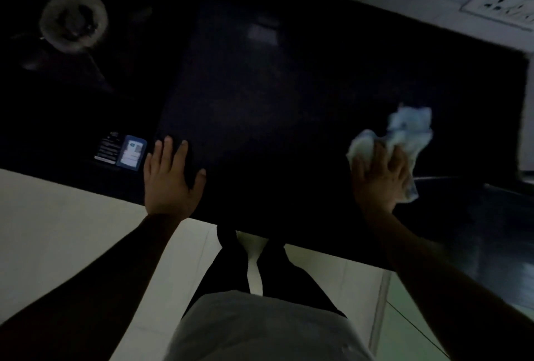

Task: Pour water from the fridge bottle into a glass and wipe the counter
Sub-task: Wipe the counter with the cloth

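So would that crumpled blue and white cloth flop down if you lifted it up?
Probably floppy: the crumpled blue and white cloth bunches in soft folds around the right hand. It looks light, being thin and rumpled. It should slide easily over the shiny black counter.

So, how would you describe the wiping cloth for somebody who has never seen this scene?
Find the wide glossy black counter and go to its right side. There the right hand holds a crumpled white and pale blue cloth. It is the only soft, bunched thing; the small blue card by the left hand lies flat.
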The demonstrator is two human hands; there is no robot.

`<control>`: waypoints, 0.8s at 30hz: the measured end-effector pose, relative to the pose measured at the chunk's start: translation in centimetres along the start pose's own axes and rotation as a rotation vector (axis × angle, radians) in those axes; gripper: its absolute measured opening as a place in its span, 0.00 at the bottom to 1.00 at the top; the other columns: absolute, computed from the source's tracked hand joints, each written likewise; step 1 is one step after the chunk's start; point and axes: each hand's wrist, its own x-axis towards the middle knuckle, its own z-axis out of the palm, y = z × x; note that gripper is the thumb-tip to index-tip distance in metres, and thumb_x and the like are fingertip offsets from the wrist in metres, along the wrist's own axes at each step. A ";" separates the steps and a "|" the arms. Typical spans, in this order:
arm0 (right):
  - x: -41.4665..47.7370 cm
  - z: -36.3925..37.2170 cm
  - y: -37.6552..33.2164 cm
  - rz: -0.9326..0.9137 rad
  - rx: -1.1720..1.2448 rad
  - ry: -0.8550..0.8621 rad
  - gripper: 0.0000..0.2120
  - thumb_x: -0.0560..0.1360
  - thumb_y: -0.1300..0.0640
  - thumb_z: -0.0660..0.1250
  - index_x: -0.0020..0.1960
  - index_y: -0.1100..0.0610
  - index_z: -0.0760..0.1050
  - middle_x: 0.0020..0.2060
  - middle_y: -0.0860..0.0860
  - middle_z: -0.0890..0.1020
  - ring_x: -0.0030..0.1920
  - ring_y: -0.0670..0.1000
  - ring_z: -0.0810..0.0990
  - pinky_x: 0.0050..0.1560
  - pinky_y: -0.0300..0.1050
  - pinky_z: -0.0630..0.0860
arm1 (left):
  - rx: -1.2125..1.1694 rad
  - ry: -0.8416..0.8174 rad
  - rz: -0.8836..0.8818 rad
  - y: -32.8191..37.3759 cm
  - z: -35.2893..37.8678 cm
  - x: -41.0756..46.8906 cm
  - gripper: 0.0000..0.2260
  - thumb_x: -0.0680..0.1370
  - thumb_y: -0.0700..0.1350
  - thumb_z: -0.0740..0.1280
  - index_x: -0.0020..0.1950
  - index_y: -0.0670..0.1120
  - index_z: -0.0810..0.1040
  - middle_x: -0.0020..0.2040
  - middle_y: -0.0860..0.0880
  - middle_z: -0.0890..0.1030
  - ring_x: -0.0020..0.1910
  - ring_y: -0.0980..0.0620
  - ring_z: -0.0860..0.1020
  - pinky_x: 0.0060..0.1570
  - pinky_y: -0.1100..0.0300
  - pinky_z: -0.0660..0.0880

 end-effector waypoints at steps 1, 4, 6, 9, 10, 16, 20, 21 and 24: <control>-1.1 0.5 -1.3 0.097 0.015 0.017 0.31 0.77 0.40 0.56 0.77 0.47 0.55 0.77 0.61 0.59 0.76 0.64 0.57 0.73 0.67 0.54 | 0.002 0.002 -0.001 -0.1 0.0 0.1 0.33 0.76 0.62 0.57 0.77 0.46 0.63 0.79 0.39 0.61 0.79 0.39 0.55 0.76 0.42 0.51; -4.9 2.3 -7.8 0.080 0.025 0.002 0.32 0.78 0.42 0.57 0.78 0.48 0.51 0.77 0.63 0.58 0.76 0.67 0.56 0.71 0.70 0.55 | 0.010 0.001 0.004 0.0 0.0 0.1 0.33 0.77 0.62 0.57 0.77 0.46 0.64 0.79 0.39 0.61 0.79 0.39 0.56 0.76 0.42 0.52; -6.4 3.8 -13.1 -0.272 -0.015 -0.124 0.33 0.75 0.40 0.56 0.78 0.50 0.57 0.76 0.64 0.60 0.76 0.67 0.57 0.71 0.71 0.56 | 0.017 0.007 0.000 -0.1 0.0 0.1 0.33 0.77 0.62 0.57 0.77 0.46 0.64 0.79 0.39 0.61 0.79 0.39 0.57 0.76 0.41 0.54; -5.0 5.5 -20.4 -0.909 0.010 -0.237 0.30 0.71 0.42 0.64 0.71 0.50 0.70 0.73 0.59 0.68 0.74 0.64 0.63 0.68 0.68 0.61 | 0.019 -0.005 -0.001 -0.3 0.0 0.2 0.33 0.76 0.62 0.57 0.77 0.46 0.64 0.79 0.39 0.62 0.79 0.39 0.57 0.76 0.41 0.55; -3.6 5.6 -22.1 -1.079 -0.012 -0.256 0.30 0.69 0.41 0.65 0.69 0.49 0.73 0.72 0.57 0.70 0.72 0.63 0.66 0.68 0.66 0.62 | 0.014 -0.003 0.003 -0.3 0.0 0.3 0.33 0.76 0.62 0.58 0.77 0.45 0.65 0.78 0.39 0.63 0.79 0.39 0.58 0.76 0.41 0.56; 9.6 4.2 -18.6 -1.058 -0.017 -0.130 0.28 0.73 0.41 0.63 0.70 0.52 0.71 0.67 0.62 0.74 0.64 0.65 0.74 0.64 0.60 0.71 | 0.012 0.013 0.013 -0.3 0.1 0.2 0.32 0.76 0.61 0.59 0.77 0.46 0.66 0.78 0.39 0.63 0.78 0.38 0.58 0.75 0.41 0.56; 11.8 1.0 -5.5 -0.406 -0.049 0.078 0.28 0.77 0.43 0.58 0.72 0.56 0.68 0.67 0.65 0.72 0.63 0.66 0.73 0.62 0.61 0.70 | 0.012 0.002 0.013 -0.4 0.1 0.2 0.32 0.76 0.60 0.59 0.77 0.46 0.65 0.79 0.39 0.62 0.79 0.38 0.57 0.75 0.40 0.56; 10.5 0.4 -3.6 -0.203 -0.006 0.096 0.29 0.76 0.43 0.58 0.74 0.55 0.66 0.69 0.65 0.70 0.67 0.66 0.70 0.65 0.63 0.67 | 0.013 0.000 0.014 -0.4 0.1 0.3 0.32 0.76 0.60 0.59 0.77 0.46 0.65 0.78 0.39 0.62 0.79 0.38 0.57 0.75 0.40 0.56; 4.3 0.8 -4.2 0.266 0.014 0.081 0.34 0.75 0.41 0.52 0.78 0.53 0.56 0.74 0.65 0.62 0.73 0.68 0.61 0.69 0.68 0.59 | 0.011 -0.023 0.015 -0.3 -0.1 0.3 0.32 0.76 0.60 0.59 0.77 0.45 0.64 0.79 0.39 0.62 0.79 0.38 0.57 0.75 0.40 0.55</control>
